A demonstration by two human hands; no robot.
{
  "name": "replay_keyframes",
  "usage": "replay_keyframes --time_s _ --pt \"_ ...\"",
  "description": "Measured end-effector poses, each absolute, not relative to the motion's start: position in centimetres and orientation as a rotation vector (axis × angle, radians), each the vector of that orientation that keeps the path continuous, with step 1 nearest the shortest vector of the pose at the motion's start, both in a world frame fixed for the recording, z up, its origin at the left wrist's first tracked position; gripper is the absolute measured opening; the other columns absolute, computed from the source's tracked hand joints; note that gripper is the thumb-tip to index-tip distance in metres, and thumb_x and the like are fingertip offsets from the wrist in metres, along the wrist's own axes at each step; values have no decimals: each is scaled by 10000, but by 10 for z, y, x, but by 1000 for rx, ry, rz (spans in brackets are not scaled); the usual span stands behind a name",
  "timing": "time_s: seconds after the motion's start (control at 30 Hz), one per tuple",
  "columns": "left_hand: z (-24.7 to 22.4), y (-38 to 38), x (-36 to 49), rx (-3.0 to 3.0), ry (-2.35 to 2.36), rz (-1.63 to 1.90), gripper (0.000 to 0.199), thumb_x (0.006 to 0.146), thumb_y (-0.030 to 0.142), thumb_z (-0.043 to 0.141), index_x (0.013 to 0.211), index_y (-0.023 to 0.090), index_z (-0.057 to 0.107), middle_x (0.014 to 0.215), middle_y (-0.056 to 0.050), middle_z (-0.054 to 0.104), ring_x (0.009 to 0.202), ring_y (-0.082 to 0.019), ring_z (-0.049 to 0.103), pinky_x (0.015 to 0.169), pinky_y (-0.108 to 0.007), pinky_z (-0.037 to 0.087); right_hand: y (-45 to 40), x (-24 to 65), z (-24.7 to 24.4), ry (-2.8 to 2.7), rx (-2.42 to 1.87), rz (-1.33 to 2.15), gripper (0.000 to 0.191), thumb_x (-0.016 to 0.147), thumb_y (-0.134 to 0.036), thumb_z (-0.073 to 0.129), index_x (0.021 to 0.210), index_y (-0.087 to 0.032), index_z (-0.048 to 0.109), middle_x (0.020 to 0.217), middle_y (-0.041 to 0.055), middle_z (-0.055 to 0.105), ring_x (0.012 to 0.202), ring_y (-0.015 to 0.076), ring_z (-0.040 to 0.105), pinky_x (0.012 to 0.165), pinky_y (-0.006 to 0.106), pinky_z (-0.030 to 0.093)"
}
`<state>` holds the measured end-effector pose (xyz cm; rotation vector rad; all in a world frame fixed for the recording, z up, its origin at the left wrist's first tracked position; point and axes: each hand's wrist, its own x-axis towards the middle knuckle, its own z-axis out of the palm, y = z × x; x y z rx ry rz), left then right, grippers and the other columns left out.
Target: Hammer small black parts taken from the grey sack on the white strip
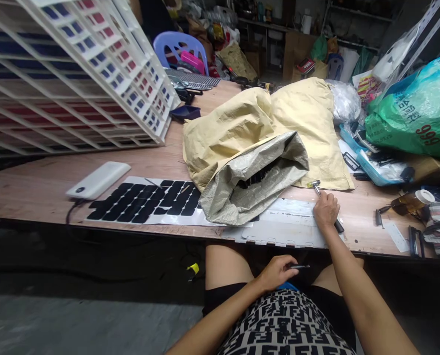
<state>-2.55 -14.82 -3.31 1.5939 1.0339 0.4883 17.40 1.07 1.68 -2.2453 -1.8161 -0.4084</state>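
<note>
My right hand (326, 211) is wrapped round a small hammer (339, 226) at the front of the table. The hammer's metal head, with a yellowish end, points away from me, and its dark handle shows below my fingers. Over my lap, my left hand (279, 272) pinches a small dark, thin piece (300, 266) with a metallic look; its kind is unclear. Between and beyond my hands lies an open woven sack (238, 195), its grey inside folded outward, with black pieces in its mouth. A pale grey plate (284, 227) lies flat beside my right hand.
Rows of black rounded pieces (131, 199) lie on a white sheet at left, near a white power bank (98, 180) with a cable. A white plastic crate (146, 123) stands behind. Another yellow sack (308, 118), a green bag (408, 113) and a brown bottle (408, 202) are rightward.
</note>
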Motion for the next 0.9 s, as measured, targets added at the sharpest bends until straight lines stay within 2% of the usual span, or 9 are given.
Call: replay_keyframes --time_s 0.07,0.17,0.3,0.4,0.47,0.53,0.63,0.73,0.9 --pt "-55 -148 -21 1442 1274 362 304 867 354 607 1050 144 731 800 -43 696 734 -183 622 692 -275 456 10 174 17 -1817 -2248 -404 354 968 -220 426 1287 -234 579 1053 102 566 962 251 479 761 350 296" --pt "-64 -140 -18 1391 1433 246 376 861 401 609 1116 151 728 899 -79 734 875 -237 669 772 -303 480 9 174 18 -1831 -2256 -390 364 971 -219 416 1301 -229 571 1058 108 563 965 252 477 763 349 295" --pt "-19 -133 -24 1608 1182 161 332 799 373 665 1046 170 755 809 -43 736 763 -199 666 688 -261 467 9 173 20 -1832 -2263 -371 366 963 -220 427 1299 -210 572 1059 116 564 967 254 478 759 349 292" --pt "30 -110 -39 1709 1011 419 265 871 367 585 943 190 769 794 -13 735 714 -151 644 650 -225 449 10 174 20 -1832 -2242 -375 360 966 -219 420 1291 -218 575 1057 109 565 968 255 476 754 354 289" --pt "55 -81 -57 1752 1254 643 296 926 329 505 954 177 758 867 -40 740 773 -159 654 708 -235 472 10 174 18 -1833 -2235 -373 361 967 -218 419 1294 -223 571 1061 107 564 972 255 474 757 356 289" --pt "71 -48 -82 1811 1743 712 295 934 277 484 990 157 748 958 -107 730 861 -202 666 791 -283 490 10 174 17 -1830 -2242 -363 361 966 -221 425 1298 -222 567 1070 110 562 976 255 470 762 356 291" --pt "77 -9 -118 1673 2304 425 323 920 296 512 1056 103 732 1062 -219 693 978 -312 666 828 -375 504 9 173 17 -1826 -2266 -344 368 968 -224 423 1310 -217 558 1079 115 559 983 258 465 773 357 302" --pt "71 7 -137 1563 2406 189 367 911 331 523 1090 82 723 1052 -243 699 988 -360 671 819 -411 514 7 172 19 -1842 -2281 -311 371 971 -225 415 1316 -213 551 1086 121 552 993 261 459 779 359 314" --pt "53 4 -131 1467 2403 148 374 871 338 570 1019 27 717 1066 -285 689 994 -395 663 811 -450 521 4 171 19 -1826 -2287 -274 359 976 -231 408 1304 -215 552 1095 124 548 999 264 449 796 365 324"
